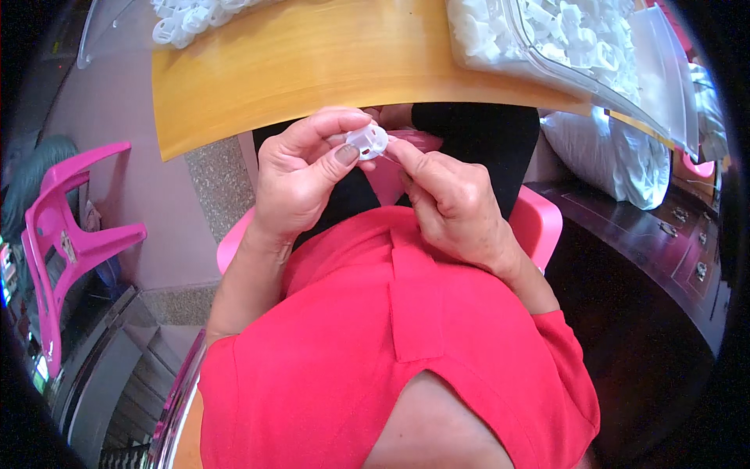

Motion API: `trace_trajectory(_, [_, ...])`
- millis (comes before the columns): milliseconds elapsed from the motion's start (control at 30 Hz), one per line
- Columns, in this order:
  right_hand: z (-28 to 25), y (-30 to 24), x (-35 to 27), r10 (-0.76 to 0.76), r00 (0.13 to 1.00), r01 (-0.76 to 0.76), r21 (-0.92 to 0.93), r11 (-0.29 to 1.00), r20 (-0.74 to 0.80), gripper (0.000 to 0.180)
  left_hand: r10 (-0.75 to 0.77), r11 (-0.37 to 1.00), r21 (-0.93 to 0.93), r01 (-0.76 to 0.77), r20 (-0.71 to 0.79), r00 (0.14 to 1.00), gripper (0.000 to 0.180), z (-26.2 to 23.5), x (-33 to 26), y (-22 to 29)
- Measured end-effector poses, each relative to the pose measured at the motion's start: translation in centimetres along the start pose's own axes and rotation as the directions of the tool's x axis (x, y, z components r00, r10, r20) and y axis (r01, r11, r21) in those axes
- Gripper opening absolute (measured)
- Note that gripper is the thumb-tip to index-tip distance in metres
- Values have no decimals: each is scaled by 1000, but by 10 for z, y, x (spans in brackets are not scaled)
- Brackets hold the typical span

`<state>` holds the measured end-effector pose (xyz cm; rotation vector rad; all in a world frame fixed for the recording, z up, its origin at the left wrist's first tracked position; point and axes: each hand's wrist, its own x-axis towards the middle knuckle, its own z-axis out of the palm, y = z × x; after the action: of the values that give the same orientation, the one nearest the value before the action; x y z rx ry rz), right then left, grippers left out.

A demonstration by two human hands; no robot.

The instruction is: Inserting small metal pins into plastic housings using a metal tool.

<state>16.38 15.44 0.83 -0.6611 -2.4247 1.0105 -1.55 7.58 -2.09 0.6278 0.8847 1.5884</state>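
Note:
A small round white plastic part with slots in its face is pinched between the thumb and fingers of my left hand, just in front of the table edge. Close against the part's right side is the index fingertip of my right hand. The other right fingers curl inward. Whatever they grip, if anything, is too small or hidden to make out. Both hands are raised above my lap, over dark trousers.
On the yellow table, a clear plastic bin full of white parts stands at the right. More white parts lie at the far left. A pink plastic chair lies to my left; a white sack sits under the table's right side.

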Motion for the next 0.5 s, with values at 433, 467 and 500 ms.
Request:
trace_trajectory(433, [-1,-1,2,-13,1000,13,-29,999,-7,41,-26,1000,-10,26,-9,1000,27,-2,-2,-3])
trace_trajectory(467, [-1,-2,3,-7,1000,7,-43,999,-2,41,-16,1000,-2,16,-1,1000,30,-3,-2,-4])
trace_trajectory(500, [-1,-3,3,-8,1000,8,-43,999,-1,41,-6,1000,7,6,8,1000,32,-4,-3,-4])
